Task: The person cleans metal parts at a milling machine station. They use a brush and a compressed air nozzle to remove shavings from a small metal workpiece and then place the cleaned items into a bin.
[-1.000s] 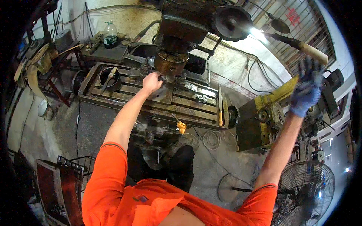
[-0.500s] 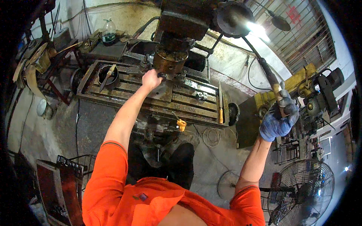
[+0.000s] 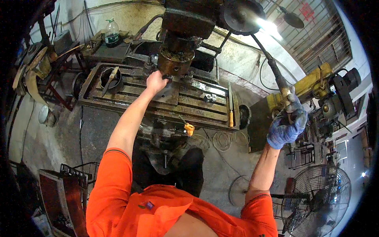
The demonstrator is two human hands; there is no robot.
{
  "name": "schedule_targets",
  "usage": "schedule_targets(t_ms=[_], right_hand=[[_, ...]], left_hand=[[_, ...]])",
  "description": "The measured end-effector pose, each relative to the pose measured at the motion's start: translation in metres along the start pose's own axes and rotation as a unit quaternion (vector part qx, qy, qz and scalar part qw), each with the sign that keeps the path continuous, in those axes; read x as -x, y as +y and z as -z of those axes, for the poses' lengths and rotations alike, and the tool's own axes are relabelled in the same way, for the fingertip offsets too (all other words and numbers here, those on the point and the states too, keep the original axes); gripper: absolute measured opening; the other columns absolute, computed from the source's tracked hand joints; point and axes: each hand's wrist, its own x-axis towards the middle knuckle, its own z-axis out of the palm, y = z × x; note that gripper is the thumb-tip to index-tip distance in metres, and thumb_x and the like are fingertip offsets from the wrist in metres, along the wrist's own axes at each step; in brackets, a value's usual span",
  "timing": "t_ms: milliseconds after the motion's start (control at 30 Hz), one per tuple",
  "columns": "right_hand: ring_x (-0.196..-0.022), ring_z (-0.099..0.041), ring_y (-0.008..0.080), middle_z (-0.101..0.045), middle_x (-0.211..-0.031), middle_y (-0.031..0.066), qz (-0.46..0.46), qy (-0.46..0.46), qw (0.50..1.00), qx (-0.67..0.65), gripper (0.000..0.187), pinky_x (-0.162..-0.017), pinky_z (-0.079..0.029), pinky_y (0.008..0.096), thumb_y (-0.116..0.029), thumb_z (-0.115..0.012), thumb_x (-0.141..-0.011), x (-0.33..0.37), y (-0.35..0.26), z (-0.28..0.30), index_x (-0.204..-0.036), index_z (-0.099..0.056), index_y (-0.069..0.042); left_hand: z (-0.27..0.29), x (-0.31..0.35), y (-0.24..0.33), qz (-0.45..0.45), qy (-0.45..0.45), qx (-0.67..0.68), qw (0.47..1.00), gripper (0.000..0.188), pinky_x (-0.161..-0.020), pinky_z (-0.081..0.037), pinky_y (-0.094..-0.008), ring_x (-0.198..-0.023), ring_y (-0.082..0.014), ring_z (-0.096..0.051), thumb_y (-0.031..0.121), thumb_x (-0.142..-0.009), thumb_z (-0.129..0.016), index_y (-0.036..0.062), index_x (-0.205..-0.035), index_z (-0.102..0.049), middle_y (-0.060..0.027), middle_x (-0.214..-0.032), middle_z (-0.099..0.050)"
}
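Note:
My bare left hand point(image 3: 157, 82) is closed beside the round, oily metal spindle head point(image 3: 175, 60) of a machine, just above its slotted table point(image 3: 197, 114). A dark piece point(image 3: 168, 79) shows past the fingers; what they grip is mostly hidden. Out to the right, my right hand point(image 3: 289, 123), in a blue-grey glove, is wrapped round the handle end of a long lever point(image 3: 279, 79) that slants down from a round hub point(image 3: 243, 16). A small dark metal block point(image 3: 209, 98) rests on the table, right of my left hand.
On the table's left stands a dark pot point(image 3: 112, 81) with a brush point(image 3: 109, 82) across it. A wooden-handled file point(image 3: 231, 106) lies along the right end. A yellow-handled tool point(image 3: 189, 128) sits at the front edge. A caged fan point(image 3: 316, 201) stands at lower right.
My right hand and the lever's handle end have shifted slightly down and to the left. The left hand remains closed beside the spindle head; the whole view has moved a little.

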Motion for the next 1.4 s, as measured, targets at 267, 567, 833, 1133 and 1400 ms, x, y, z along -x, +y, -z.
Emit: schedule_targets(t_ms=[267, 567, 833, 1133, 1400], right_hand=[[-0.088, -0.057, 0.0288, -0.060, -0.085, 0.0187, 0.020, -0.074, 0.997, 0.031, 0.038, -0.096, -0.034, 0.0514, -0.030, -0.039, -0.087, -0.026, -0.003, 0.002, -0.074, -0.053, 0.003], [-0.089, -0.056, 0.0274, -0.060, -0.089, 0.0172, -0.003, -0.033, 0.999, -0.034, 0.037, -0.093, -0.037, 0.0469, -0.032, -0.043, -0.087, 0.000, 0.004, 0.004, -0.077, -0.054, 0.002], [-0.089, -0.055, 0.0289, -0.059, -0.087, 0.0178, -0.003, -0.002, 1.000, -0.019, 0.035, -0.092, -0.037, 0.0482, -0.028, -0.039, -0.089, 0.001, -0.002, 0.000, -0.076, -0.052, 0.001], [-0.089, -0.056, 0.0272, -0.060, -0.091, 0.0187, 0.000, -0.020, 1.000, -0.022, 0.034, -0.086, -0.039, 0.0406, -0.025, -0.037, -0.088, -0.009, 0.002, 0.006, -0.076, -0.053, 0.003], [-0.089, -0.056, 0.0269, -0.060, -0.092, 0.0182, 0.000, -0.018, 0.999, -0.030, 0.038, -0.086, -0.039, 0.0395, -0.030, -0.040, -0.088, -0.013, 0.002, 0.005, -0.078, -0.056, 0.004]], left_hand=[[-0.003, -0.002, -0.005, 0.004, -0.003, -0.012, 1.000, 0.030, -0.072, -0.049, -0.0411, -0.081, -0.0338, -0.060, 0.024, -0.065, -0.070, 0.0053, -0.088, -0.065, -0.0187, -0.082, -0.063], [0.021, 0.010, -0.009, -0.020, -0.024, 0.022, 0.999, 0.031, -0.074, -0.047, -0.0402, -0.086, -0.0325, -0.059, 0.016, -0.069, -0.064, 0.0063, -0.099, -0.061, -0.0157, -0.085, -0.063], [0.154, 0.087, -0.072, -0.089, 0.246, -0.179, 0.948, 0.038, -0.064, -0.046, -0.0406, -0.074, -0.0316, -0.058, 0.026, -0.076, -0.061, 0.0183, -0.113, -0.054, -0.0106, -0.089, -0.057], [0.171, 0.097, -0.140, -0.119, 0.149, -0.281, 0.940, 0.026, -0.066, -0.044, -0.0413, -0.069, -0.0333, -0.058, 0.017, -0.078, -0.055, 0.0067, -0.102, -0.060, -0.0173, -0.075, -0.059], [0.176, 0.073, -0.139, -0.103, 0.125, -0.279, 0.947, 0.015, -0.066, -0.048, -0.0421, -0.070, -0.0337, -0.059, 0.006, -0.069, -0.055, 0.0057, -0.079, -0.066, -0.0177, -0.073, -0.060]])
